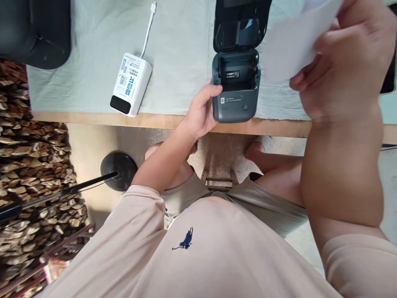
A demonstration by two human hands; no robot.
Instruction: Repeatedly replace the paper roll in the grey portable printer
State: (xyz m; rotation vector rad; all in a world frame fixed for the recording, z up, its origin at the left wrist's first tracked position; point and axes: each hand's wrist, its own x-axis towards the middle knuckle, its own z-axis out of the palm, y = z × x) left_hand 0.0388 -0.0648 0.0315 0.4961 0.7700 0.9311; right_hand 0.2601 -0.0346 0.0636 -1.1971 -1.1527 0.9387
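My left hand (203, 108) grips the left side of a small dark grey label printer (235, 103), its thumb on the front edge. The printer's lid (240, 27) stands hinged up, and the bay inside shows a small white sticker but no roll. Raised at the upper right, close to the camera, my right hand (347, 62) pinches a white sheet of paper (288, 49). The paper is blurred, and part of it runs out of the top of the view. Whether a roll is attached to it cannot be made out.
A white power bank (132, 82) with a short white cable (149, 31) lies on the cloth-covered table (176, 54). A black object (34, 33) occupies the far left corner. Below the table's wooden edge (136, 118) stands a round black base with a pole (118, 171). Stacked firewood (34, 157) lines the left.
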